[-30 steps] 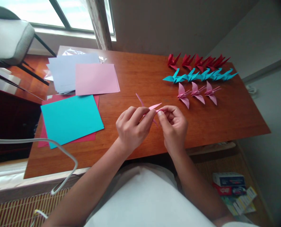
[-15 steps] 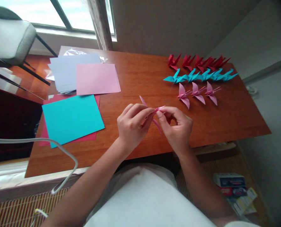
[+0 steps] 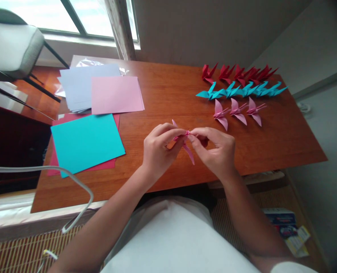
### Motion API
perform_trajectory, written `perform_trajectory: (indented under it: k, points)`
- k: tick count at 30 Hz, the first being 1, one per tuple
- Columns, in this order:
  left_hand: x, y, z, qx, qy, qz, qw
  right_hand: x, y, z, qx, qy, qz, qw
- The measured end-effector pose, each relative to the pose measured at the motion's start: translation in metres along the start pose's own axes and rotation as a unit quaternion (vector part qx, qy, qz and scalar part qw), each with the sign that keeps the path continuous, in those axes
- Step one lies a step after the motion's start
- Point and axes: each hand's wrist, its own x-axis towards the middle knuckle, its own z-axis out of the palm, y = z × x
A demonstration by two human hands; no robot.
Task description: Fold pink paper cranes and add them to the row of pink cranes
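Head view: left hand (image 3: 156,151) and right hand (image 3: 218,151) pinch pink paper fold (image 3: 185,141) between fingertips.
Fold's middle hidden by fingers; one tip below, one above.

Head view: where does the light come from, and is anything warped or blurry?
Head view: daylight comes from the window, top left, itself washed out; the right corners darken; the table looks skewed by the wide lens; the held crane is slightly soft.
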Motion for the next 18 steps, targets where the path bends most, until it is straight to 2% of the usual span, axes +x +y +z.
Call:
perform_trajectory:
  k: [7,11,13,18]
  points:
    - [0.004,0.001,-0.001,-0.089,-0.023,-0.050,0.995,0.007,0.001,-0.008,-0.050,-0.035,-0.046,0.997]
    - [0.006,0.002,-0.003,-0.181,-0.040,-0.118,0.975,0.014,-0.004,-0.016,-0.041,-0.042,-0.051,0.997]
    - [0.007,0.003,-0.004,-0.263,-0.063,-0.176,0.946,0.018,-0.007,-0.022,0.008,-0.078,-0.028,0.997]
    - [0.010,0.008,-0.009,-0.445,-0.136,-0.296,0.834,0.034,-0.009,-0.042,0.100,-0.173,0.067,0.977]
